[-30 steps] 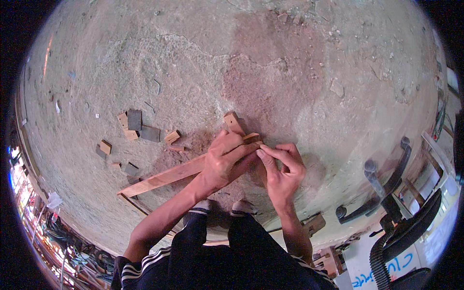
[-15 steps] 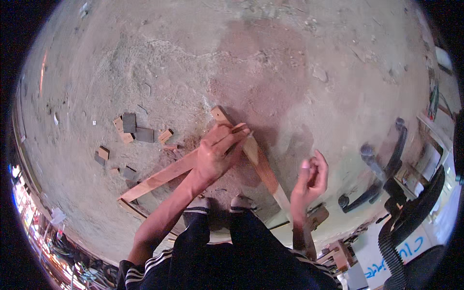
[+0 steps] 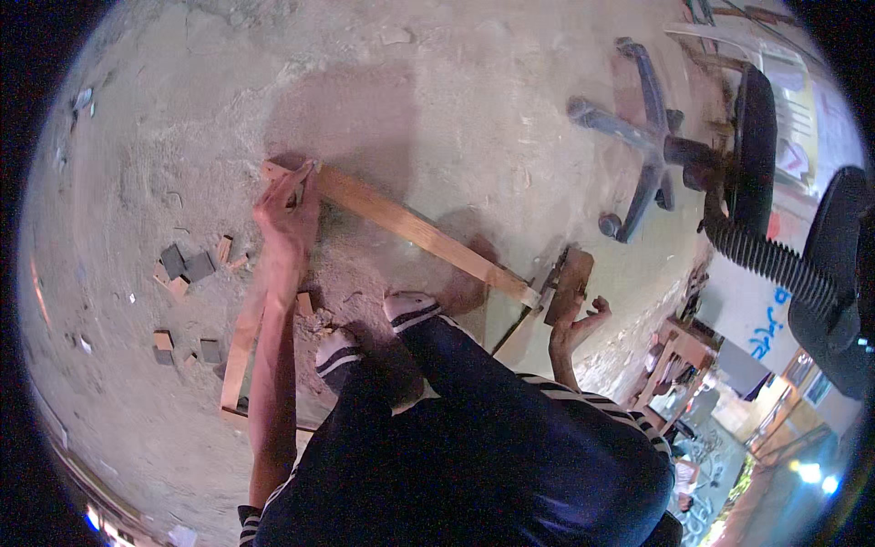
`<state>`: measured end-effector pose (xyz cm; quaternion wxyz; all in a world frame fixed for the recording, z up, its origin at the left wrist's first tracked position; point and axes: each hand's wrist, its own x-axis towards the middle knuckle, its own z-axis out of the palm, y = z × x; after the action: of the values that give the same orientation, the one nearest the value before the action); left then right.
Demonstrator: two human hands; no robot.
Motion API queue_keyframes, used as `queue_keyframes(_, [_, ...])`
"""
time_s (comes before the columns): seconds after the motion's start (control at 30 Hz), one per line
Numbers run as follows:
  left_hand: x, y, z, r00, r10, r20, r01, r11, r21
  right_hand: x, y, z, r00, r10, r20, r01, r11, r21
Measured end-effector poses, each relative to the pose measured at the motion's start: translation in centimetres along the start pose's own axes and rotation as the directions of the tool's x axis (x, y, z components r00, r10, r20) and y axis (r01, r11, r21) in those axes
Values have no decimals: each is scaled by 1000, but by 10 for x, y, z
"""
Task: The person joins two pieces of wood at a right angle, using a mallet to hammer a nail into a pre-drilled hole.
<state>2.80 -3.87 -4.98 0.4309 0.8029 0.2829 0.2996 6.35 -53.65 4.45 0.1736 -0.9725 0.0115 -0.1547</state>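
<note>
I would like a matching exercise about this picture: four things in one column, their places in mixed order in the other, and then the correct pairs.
1. Left hand
2. Right hand
3. Chair base
4. Small blocks

A. In the picture's upper right
B. At the upper end of the long wooden slat
C. Scattered on the floor, mostly at the picture's left
D. Close to a brown piece

Pairs: 1-B; 2-D; 3-A; 4-C

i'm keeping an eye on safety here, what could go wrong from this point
1. The left hand is at the upper end of the long wooden bar and the right hand is off it, so the bar might shift if the left fingers slip.
2. The right hand is by a brown block close to the bar's lower end; a careless move could knock the bar.
</note>
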Motion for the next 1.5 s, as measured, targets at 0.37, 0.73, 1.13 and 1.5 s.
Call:
queue_keyframes(0.37, [-2,-6,-6,999,-31,35,30,999,28,-60,136,14,739,671,54,-572,582,578])
queue_keyframes(0.73, [0,5,-5,996,-72,54,67,995,77,57,150,-29,785,-242,571,353,931,-90])
queue_keyframes(1.13, [-3,-5,-1,999,-30,15,30,999,43,68,62,-13,860,-279,428,340,938,-72])
queue_keyframes(1.5, [-1,4,-2,988,-153,36,153,988,-5,101,-141,-20,63,-92,994,-951,297,87])
